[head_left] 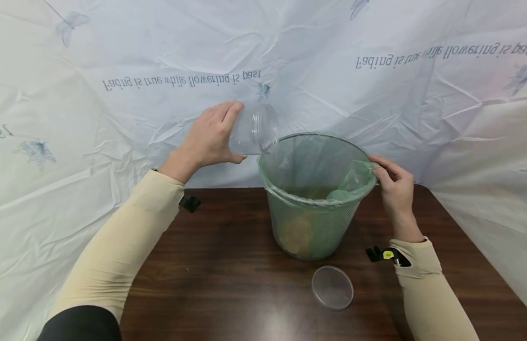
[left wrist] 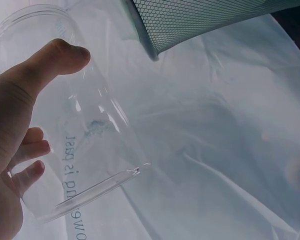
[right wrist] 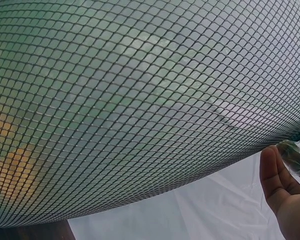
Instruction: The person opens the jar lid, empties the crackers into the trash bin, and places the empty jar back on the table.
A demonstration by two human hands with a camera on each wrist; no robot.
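Note:
My left hand [head_left: 212, 137] grips a clear plastic jar [head_left: 245, 130], tipped on its side with its open mouth at the left of the bin's rim. In the left wrist view the jar [left wrist: 102, 125] looks empty, thumb on one side and fingers behind. A mesh wastebasket [head_left: 314, 222] lined with a thin green bag [head_left: 359, 177] stands on the table. My right hand [head_left: 395, 182] pinches the bag and rim at the right. Something orange-brown shows blurred through the mesh [right wrist: 140, 100] low in the basket; its kind cannot be told.
A clear round lid [head_left: 333, 287] lies on the dark wooden table [head_left: 216, 274] in front of the basket. White printed sheeting [head_left: 182, 38] hangs behind and at both sides, close to the table's edges.

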